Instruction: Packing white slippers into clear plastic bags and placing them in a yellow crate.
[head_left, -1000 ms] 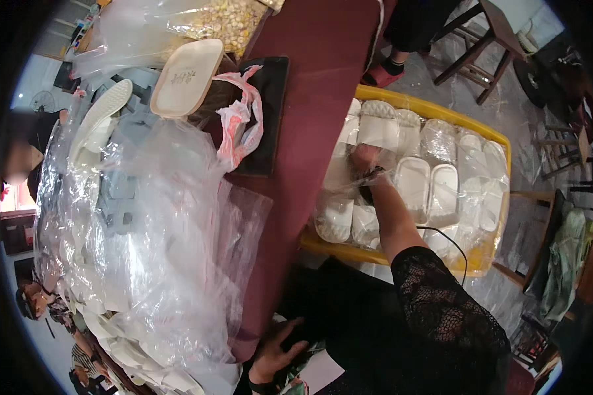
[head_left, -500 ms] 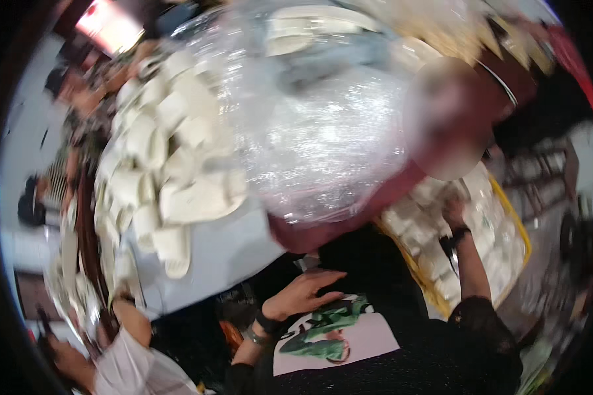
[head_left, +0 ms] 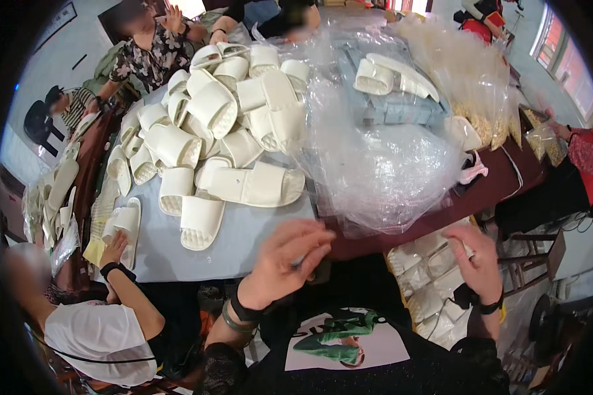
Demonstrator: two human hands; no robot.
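Cream slippers point(head_left: 212, 108) (open-toed) lie heaped; clear plastic bags point(head_left: 402, 178) lie crumpled alongside.

Your worktop point(head_left: 161, 251) bears heaped cream slippers point(head_left: 212, 108) toward its left edge, crumpled clear plastic point(head_left: 398, 178) by its near edge, and bags of yellowish pieces point(head_left: 476, 122) toward its far right corner.

Worn on the head, at the left of a side-by-side pair. Facing down and ahead; upright, unmirrored. Nearest to own black shirt point(head_left: 349, 349), 6 o'clock. Close above left fingers point(head_left: 298, 232), 6 o'clock, and right fingers point(head_left: 468, 235), 4 o'clock. Looking across the surface point(head_left: 155, 257) to slippers point(head_left: 211, 108), 10 to 11 o'clock, and a far window point(head_left: 563, 56), 2 o'clock.
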